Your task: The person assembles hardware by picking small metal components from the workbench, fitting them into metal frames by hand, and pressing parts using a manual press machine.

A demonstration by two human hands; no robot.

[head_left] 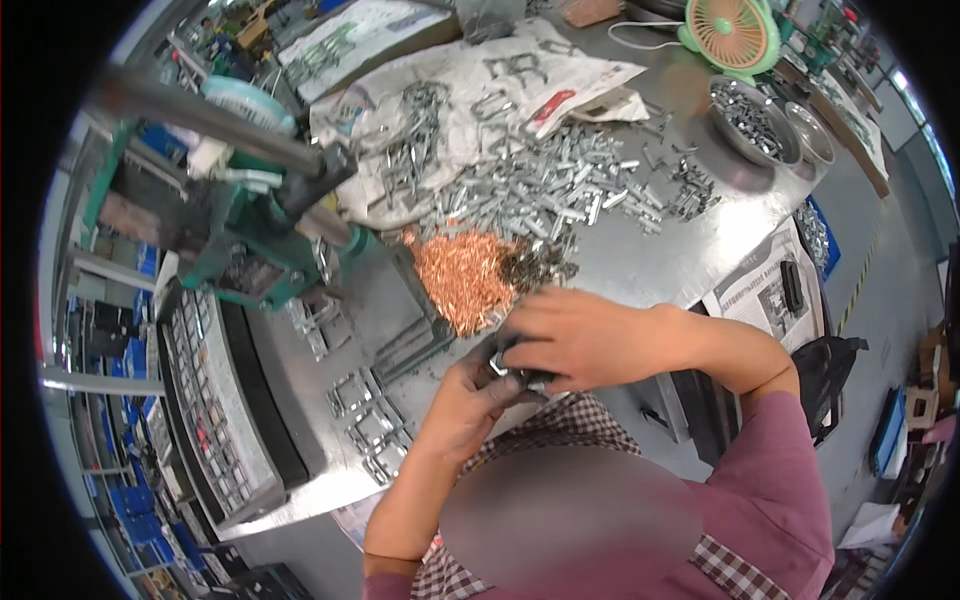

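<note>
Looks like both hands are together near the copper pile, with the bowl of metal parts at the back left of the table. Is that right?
Not quite: the head view shows the bowl of metal parts at the back right of the table. The left hand and right hand are indeed together near the copper pile.

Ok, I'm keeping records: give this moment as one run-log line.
left hand: holding small metal part | right hand: meeting left, grip unclear | beyond: copper-coloured pieces, silver metal parts | left: green lever press
</note>
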